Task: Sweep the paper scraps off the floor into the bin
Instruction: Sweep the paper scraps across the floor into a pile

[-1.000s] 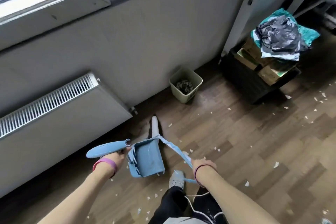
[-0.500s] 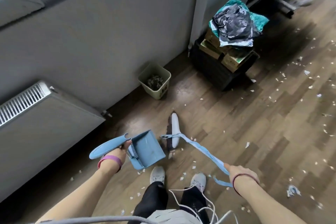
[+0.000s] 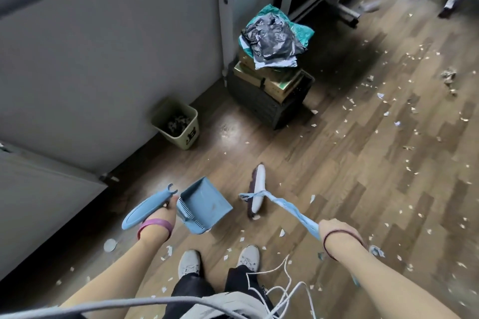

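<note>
Lower left of centre, the left hand (image 3: 162,215) curls its fingers round the handle of one blue dustpan (image 3: 204,202). At lower right, the right hand (image 3: 334,229) grips one broom (image 3: 258,193). One green bin (image 3: 190,134) stands by the wall, centre left. Paper scraps (image 3: 380,95), too many to count, litter mostly the right half of the floor.

Grips the dustpan (image 3: 204,204) by its handle with the left hand (image 3: 164,211), bare forearm stretched forward, pink band at the wrist. Holds the broom (image 3: 258,190) handle in the right hand (image 3: 335,229), right of the dustpan, arm likewise extended.
</note>
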`<state>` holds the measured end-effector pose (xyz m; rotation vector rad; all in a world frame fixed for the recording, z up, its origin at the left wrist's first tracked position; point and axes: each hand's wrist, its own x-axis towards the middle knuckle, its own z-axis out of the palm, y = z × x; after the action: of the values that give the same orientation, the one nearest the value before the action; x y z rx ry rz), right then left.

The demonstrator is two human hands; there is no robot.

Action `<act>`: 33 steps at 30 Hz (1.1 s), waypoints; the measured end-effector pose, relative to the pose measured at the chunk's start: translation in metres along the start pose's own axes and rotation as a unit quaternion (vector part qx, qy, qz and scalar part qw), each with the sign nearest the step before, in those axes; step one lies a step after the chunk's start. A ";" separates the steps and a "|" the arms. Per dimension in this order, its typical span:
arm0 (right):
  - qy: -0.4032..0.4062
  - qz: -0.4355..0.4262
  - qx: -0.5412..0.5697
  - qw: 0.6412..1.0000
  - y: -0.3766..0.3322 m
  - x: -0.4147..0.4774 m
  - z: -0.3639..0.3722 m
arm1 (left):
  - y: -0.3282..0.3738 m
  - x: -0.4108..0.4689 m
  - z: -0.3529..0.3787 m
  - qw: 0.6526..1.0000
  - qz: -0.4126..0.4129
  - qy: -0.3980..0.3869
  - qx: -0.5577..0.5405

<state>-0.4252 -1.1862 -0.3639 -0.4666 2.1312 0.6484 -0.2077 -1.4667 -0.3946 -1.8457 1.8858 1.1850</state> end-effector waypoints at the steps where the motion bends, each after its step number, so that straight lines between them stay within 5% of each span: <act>1: 0.007 -0.017 -0.016 1.000 -0.004 -0.001 -0.003 | -0.001 -0.002 0.001 1.000 -0.001 0.004 -0.001; 10: 0.028 -0.177 -0.091 0.980 -0.108 -0.030 -0.017 | -0.057 -0.032 -0.057 0.994 -0.030 0.055 -0.089; 19: 0.034 -0.292 -0.131 0.947 -0.301 -0.081 0.008 | -0.231 -0.021 -0.159 0.961 -0.145 0.169 -0.162; 33: -0.017 -0.345 -0.119 0.931 -0.492 -0.095 0.059 | -0.361 0.006 -0.219 0.931 -0.246 0.189 -0.191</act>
<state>-0.0719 -1.5339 -0.4571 -1.2536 1.6877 0.4901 0.2010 -1.5728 -0.3919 -2.7165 1.2548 1.1261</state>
